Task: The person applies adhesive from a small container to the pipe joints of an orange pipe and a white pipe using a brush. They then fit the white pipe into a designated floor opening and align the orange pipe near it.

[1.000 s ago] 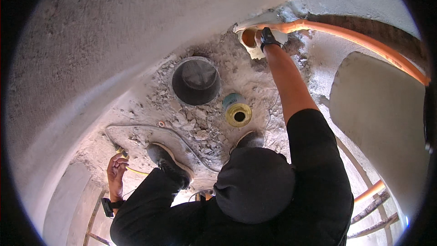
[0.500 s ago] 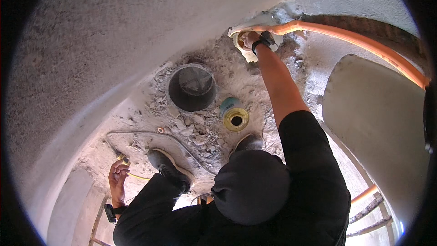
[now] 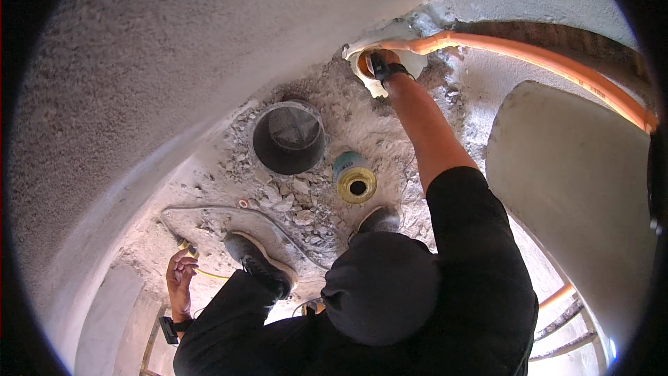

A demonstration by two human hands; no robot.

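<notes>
My right hand [image 3: 388,61] reaches into a round orange-rimmed opening [image 3: 363,63] where the floor meets the wall; a pale, ragged collar [image 3: 376,88] surrounds it. The wrist and a black wrist device hide most of the fingers, so I cannot see what they touch. At the lower left, my left hand [image 3: 179,277] is raised with loosely bent fingers apart, and nothing shows in it. Just beyond its fingertips is a yellow cable connector [image 3: 186,246], joining a grey cable [image 3: 229,207] to a yellow one [image 3: 211,275].
An orange pipe [image 3: 536,56] runs along the right wall to the opening. A dark bucket [image 3: 289,160] and a teal can with a yellow top [image 3: 356,185] stand among broken rubble [image 3: 304,217]. A large grey panel [image 3: 570,146] leans at the right.
My right hand has turned at the wrist inside the opening, and its wrist device now lies across the rim. My left hand stays almost where it was.
</notes>
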